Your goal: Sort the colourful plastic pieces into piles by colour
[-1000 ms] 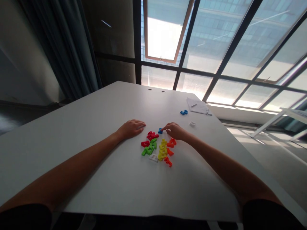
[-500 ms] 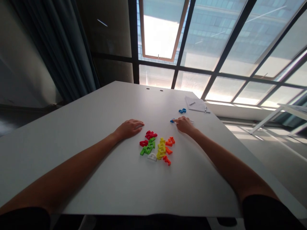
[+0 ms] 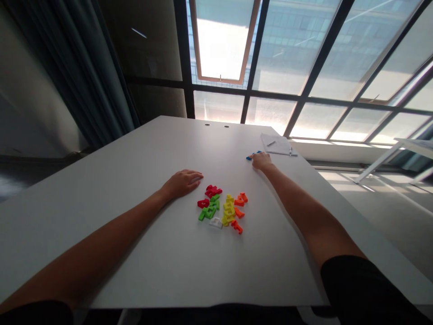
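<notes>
My right hand [image 3: 261, 160] is out at the far right of the table, its fingers closed on a small blue plastic piece [image 3: 249, 158]. Another bit of blue [image 3: 259, 152] shows just behind the fingers, partly hidden by them. My left hand [image 3: 184, 182] lies flat on the tabletop, fingers stretched out and holding nothing. Closest to it are red plastic pieces [image 3: 203, 203], shaped like letters or numbers. Green pieces [image 3: 210, 212], yellow pieces [image 3: 228, 211], orange pieces [image 3: 239, 213] and a white piece [image 3: 215, 222] lie grouped by colour nearer to me.
The white table [image 3: 162, 262] spans most of the view. Sheets of paper [image 3: 279, 145] with a pen on them lie at its far right edge. Large windows stand behind, and a dark curtain [image 3: 77, 67] hangs at the left. Another white table [image 3: 416, 146] is at the right.
My right hand has moved away from me with the blue piece, to where the other blue pieces lay, and now partly covers them. My left hand stays in place.
</notes>
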`<move>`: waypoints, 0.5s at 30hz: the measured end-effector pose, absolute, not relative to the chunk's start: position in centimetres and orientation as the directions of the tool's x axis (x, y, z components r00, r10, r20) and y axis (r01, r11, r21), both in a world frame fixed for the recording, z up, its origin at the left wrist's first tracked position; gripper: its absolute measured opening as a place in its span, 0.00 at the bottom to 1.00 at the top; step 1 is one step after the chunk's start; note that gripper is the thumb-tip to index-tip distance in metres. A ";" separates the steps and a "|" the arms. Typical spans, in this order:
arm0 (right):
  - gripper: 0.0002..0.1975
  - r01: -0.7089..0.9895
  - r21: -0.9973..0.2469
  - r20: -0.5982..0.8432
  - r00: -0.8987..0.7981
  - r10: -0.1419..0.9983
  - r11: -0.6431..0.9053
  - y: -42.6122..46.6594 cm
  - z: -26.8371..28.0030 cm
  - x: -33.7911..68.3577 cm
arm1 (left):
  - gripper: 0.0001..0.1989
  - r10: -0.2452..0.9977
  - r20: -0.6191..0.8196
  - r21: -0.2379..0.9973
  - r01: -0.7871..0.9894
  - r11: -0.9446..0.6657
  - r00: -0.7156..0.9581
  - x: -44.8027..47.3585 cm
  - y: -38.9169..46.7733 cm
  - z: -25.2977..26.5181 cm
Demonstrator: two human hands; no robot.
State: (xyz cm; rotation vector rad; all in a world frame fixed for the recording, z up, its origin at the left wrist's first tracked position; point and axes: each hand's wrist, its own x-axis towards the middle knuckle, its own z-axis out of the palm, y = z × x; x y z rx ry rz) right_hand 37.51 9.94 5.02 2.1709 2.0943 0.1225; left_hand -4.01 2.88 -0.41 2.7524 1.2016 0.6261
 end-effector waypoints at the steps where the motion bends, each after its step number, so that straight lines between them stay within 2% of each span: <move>1: 0.31 0.988 0.147 -0.033 0.054 0.998 -0.048 10.4 5.0 37.7 | 0.24 0.716 0.337 0.226 0.686 -0.691 0.611 -4.0 2.9 -0.4; 7: 0.29 0.977 0.186 -0.046 0.111 0.993 -0.100 11.8 4.8 38.0 | 0.24 0.716 0.339 0.216 0.690 -0.691 0.611 -4.0 3.0 -0.6; 15: 0.28 0.969 0.237 -0.011 0.068 0.998 -0.063 11.3 5.0 37.8 | 0.23 0.719 0.337 0.211 0.696 -0.686 0.607 -3.9 3.0 -0.7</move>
